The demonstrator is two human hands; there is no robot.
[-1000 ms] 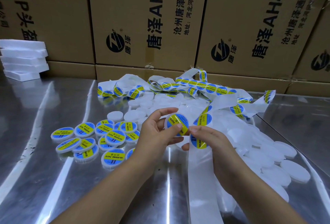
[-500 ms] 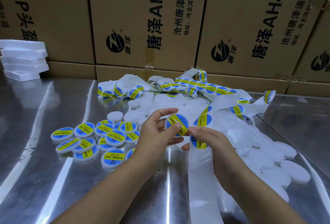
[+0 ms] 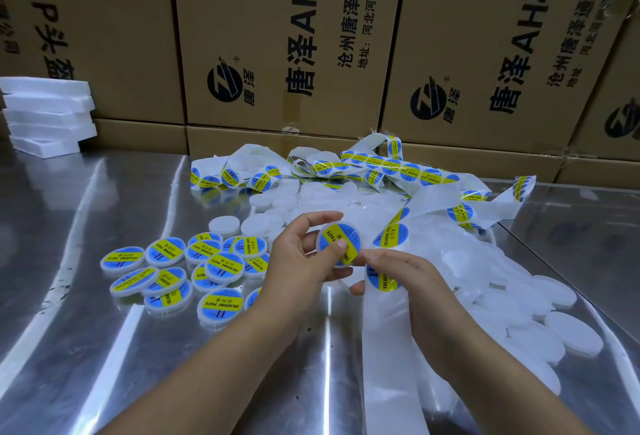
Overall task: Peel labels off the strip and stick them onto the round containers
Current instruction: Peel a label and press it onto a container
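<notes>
Tabletop [image 3: 104,226], left hand [image 3: 294,261] grips container [image 3: 346,232], right hand [image 3: 408,278] strip [image 3: 388,348]

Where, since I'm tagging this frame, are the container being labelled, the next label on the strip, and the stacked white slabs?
container being labelled [image 3: 330,237], head view, yellow band on its top.
next label on the strip [image 3: 381,278], head view, its yellow band.
stacked white slabs [image 3: 48,115], head view, side of a middle slab.

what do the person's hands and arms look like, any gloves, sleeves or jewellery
Both are bare. The left hand and right hand wear no gloves, and the fingers show no rings; the nails look short and unpainted. The left forearm and right forearm carry no watch, bracelet or sleeve as far as the frame's lower edge.
</notes>
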